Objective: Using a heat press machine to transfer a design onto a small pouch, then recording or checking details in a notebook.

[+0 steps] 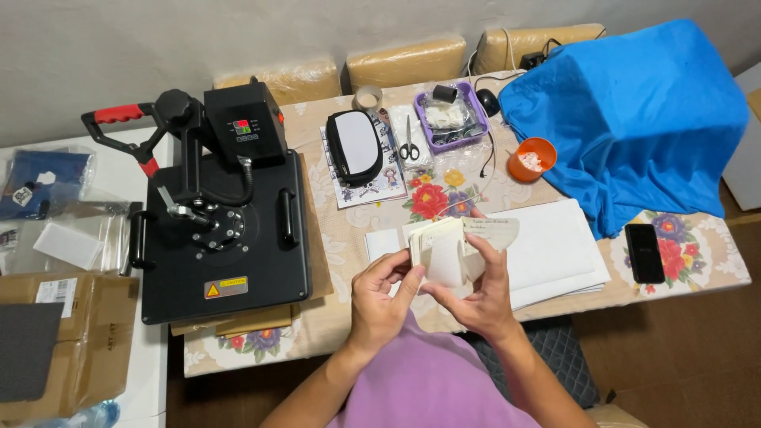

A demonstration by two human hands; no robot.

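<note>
Both hands hold a small cream stack of paper sheets (453, 247) above the near edge of the flower-patterned table (697, 261). My left hand (382, 295) pinches its lower left corner with thumb and fingers. My right hand (476, 293) grips it from below and the right, fingers spread over the sheets. One sheet with dark lines on it sticks out toward the upper right.
A black heat press (226, 230) with a red handle fills the table's left. White sheets (555, 250), a black phone (644, 252), an orange cup (532, 158), scissors (408, 143), a purple tray (452, 115) and blue cloth (634, 111) lie behind. Cardboard boxes (71, 341) stand at left.
</note>
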